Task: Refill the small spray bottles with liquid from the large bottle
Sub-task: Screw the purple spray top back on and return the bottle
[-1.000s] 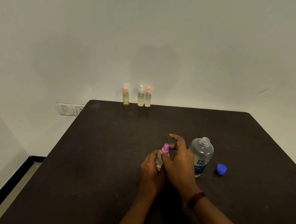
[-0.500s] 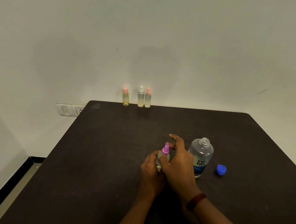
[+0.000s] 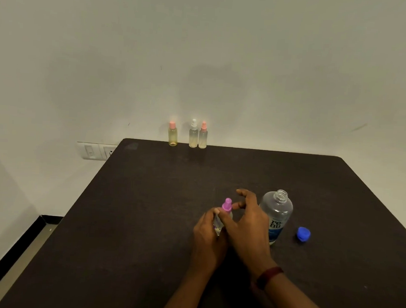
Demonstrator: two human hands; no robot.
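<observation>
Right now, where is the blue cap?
In the head view the blue cap lies on the table, right of centre. It is just to the right of the open large bottle and not touching it.

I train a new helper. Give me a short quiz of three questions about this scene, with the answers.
1. True or false: the large bottle stands open, without a cap.
2. How many small spray bottles stand at the far edge of the table?
3. The left hand grips: A) nothing; B) the purple-topped bottle; C) the large bottle.
Key: 1 true; 2 three; 3 B.
</observation>
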